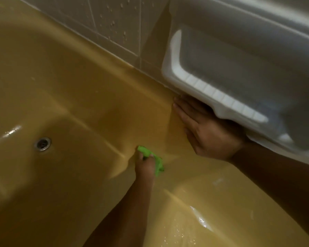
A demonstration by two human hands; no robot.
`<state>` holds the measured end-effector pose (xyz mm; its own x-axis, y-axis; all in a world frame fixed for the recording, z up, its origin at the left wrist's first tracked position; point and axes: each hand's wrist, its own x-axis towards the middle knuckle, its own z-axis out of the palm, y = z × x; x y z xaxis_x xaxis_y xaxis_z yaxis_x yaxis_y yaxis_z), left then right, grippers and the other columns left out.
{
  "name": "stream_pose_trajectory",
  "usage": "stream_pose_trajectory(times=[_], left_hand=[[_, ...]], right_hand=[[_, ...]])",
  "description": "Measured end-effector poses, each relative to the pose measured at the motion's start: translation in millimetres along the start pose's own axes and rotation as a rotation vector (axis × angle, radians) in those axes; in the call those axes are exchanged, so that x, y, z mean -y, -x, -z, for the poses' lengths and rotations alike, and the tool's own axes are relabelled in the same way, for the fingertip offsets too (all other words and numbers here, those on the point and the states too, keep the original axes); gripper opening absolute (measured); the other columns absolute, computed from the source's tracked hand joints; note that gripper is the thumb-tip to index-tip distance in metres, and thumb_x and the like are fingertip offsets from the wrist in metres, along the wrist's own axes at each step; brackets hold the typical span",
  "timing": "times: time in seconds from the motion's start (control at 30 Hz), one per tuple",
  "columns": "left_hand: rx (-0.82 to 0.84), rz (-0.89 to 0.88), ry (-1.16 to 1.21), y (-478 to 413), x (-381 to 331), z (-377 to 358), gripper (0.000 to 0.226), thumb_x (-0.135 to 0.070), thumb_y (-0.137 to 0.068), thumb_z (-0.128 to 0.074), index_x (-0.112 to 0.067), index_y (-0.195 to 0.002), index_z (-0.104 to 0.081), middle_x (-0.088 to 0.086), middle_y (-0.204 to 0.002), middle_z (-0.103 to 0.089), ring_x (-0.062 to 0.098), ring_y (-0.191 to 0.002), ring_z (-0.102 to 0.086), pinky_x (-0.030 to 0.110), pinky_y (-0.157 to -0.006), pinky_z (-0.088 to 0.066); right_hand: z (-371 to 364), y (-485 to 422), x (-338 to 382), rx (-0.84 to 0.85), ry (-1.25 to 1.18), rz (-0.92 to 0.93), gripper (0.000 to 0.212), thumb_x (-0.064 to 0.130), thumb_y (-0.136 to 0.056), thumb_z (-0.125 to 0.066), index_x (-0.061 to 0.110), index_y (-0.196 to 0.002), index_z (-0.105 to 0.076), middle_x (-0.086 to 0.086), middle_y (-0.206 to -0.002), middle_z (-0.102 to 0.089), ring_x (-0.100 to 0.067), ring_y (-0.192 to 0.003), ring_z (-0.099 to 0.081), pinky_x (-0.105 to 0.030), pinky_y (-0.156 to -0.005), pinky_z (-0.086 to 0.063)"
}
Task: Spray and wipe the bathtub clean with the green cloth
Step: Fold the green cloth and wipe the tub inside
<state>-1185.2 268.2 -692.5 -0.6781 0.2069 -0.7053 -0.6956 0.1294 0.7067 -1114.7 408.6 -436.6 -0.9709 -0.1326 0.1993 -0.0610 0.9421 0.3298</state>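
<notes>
The yellow bathtub (70,90) fills most of the view. Down inside it, my left hand (145,166) is closed on the bright green cloth (158,163) and presses it against the tub's inner wall near the floor. My right hand (207,132) lies flat, fingers together, on the tub's far rim, just under a white fixture. It holds nothing. No spray bottle is in view.
A round metal drain (42,143) sits in the tub floor at the left. A white moulded fixture with a ribbed shelf (221,86) overhangs the rim at the right. Grey wall tiles (114,24) with water drops rise behind the tub. Wet patches glisten at the lower right.
</notes>
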Motion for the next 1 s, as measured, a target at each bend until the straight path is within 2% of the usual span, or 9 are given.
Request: stream_pose_trajectory(times=[0.07,0.17,0.27,0.4,0.47,0.53,0.67,0.87,1.0], left_hand=[[0.006,-0.029,0.199,33,-28,-12,0.050,-0.017,-0.092,-0.068,-0.023,-0.140,-0.058,0.009,-0.121,-0.072,0.029,-0.099,-0.071,0.048,-0.090,-0.058],[0.103,-0.196,0.351,95,-72,-30,0.054,-0.014,-0.093,-0.071,-0.024,-0.144,-0.058,0.007,-0.128,-0.072,0.026,-0.110,-0.071,0.048,-0.095,-0.058],[0.207,-0.427,0.293,137,-110,-41,0.066,-0.025,-0.092,-0.073,-0.027,-0.153,-0.047,0.001,-0.140,-0.066,0.018,-0.123,-0.067,0.042,-0.099,-0.057],[0.154,-0.579,0.032,157,-114,-44,0.079,-0.050,-0.092,-0.071,-0.043,-0.158,-0.029,-0.011,-0.155,-0.052,0.007,-0.136,-0.055,0.034,-0.110,-0.050],[0.079,-0.563,-0.117,151,-93,-43,0.074,-0.044,-0.099,-0.066,-0.037,-0.162,-0.027,-0.007,-0.154,-0.053,0.008,-0.133,-0.055,0.025,-0.110,-0.046],[0.024,-0.504,-0.182,142,-71,-42,0.070,-0.038,-0.103,-0.062,-0.030,-0.163,-0.027,-0.003,-0.147,-0.059,0.007,-0.123,-0.058,0.015,-0.099,-0.042],[0.020,-0.346,-0.256,108,-28,-35,0.071,-0.036,-0.106,-0.057,-0.025,-0.166,-0.020,0.004,-0.141,-0.061,0.007,-0.112,-0.055,0.011,-0.087,-0.038],[0.035,-0.158,-0.362,66,23,-24,0.077,-0.035,-0.108,-0.052,-0.025,-0.167,-0.003,0.019,-0.155,-0.048,0.035,-0.133,-0.055,0.031,-0.105,-0.042],[-0.057,-0.100,-0.251,64,25,-30,0.073,-0.023,-0.107,-0.054,-0.024,-0.167,-0.012,0.020,-0.158,-0.043,0.038,-0.135,-0.053,0.038,-0.111,-0.043]], right_hand=[[3,7,1,0.009,-0.036,-0.016,0.077,0.011,-0.084,-0.071,-0.009,-0.152,-0.041,-0.027,-0.159,-0.040,-0.040,-0.149,-0.035,-0.040,-0.126,-0.017],[14,34,-6,0.004,-0.025,-0.010,0.073,0.009,-0.082,-0.071,-0.011,-0.148,-0.046,-0.028,-0.155,-0.045,-0.036,-0.145,-0.033,-0.035,-0.123,-0.018],[20,60,-14,0.028,-0.083,-0.028,0.074,0.009,-0.085,-0.070,-0.007,-0.152,-0.042,-0.025,-0.158,-0.042,-0.036,-0.145,-0.036,-0.031,-0.126,-0.012],[19,61,-14,0.066,-0.099,-0.035,0.077,0.010,-0.084,-0.067,-0.005,-0.154,-0.039,-0.024,-0.161,-0.038,-0.037,-0.147,-0.036,-0.033,-0.128,-0.013],[20,58,-13,0.086,-0.071,-0.016,0.078,0.011,-0.082,-0.065,-0.005,-0.155,-0.038,-0.025,-0.162,-0.036,-0.038,-0.149,-0.035,-0.037,-0.128,-0.015],[22,56,-12,0.092,-0.016,0.009,0.079,0.014,-0.081,-0.065,-0.008,-0.153,-0.039,-0.028,-0.161,-0.035,-0.039,-0.150,-0.032,-0.038,-0.128,-0.013],[20,56,-11,0.081,0.037,0.045,0.080,0.015,-0.083,-0.066,-0.011,-0.153,-0.036,-0.031,-0.161,-0.033,-0.040,-0.151,-0.026,-0.041,-0.129,-0.010],[17,59,-10,0.085,0.069,0.043,0.078,0.017,-0.087,-0.062,-0.009,-0.155,-0.033,-0.031,-0.162,-0.031,-0.041,-0.153,-0.027,-0.046,-0.128,-0.017],[12,61,-13,0.099,0.046,0.037,0.075,0.020,-0.092,-0.056,-0.006,-0.158,-0.030,-0.027,-0.164,-0.029,-0.040,-0.154,-0.027,-0.048,-0.127,-0.022]])
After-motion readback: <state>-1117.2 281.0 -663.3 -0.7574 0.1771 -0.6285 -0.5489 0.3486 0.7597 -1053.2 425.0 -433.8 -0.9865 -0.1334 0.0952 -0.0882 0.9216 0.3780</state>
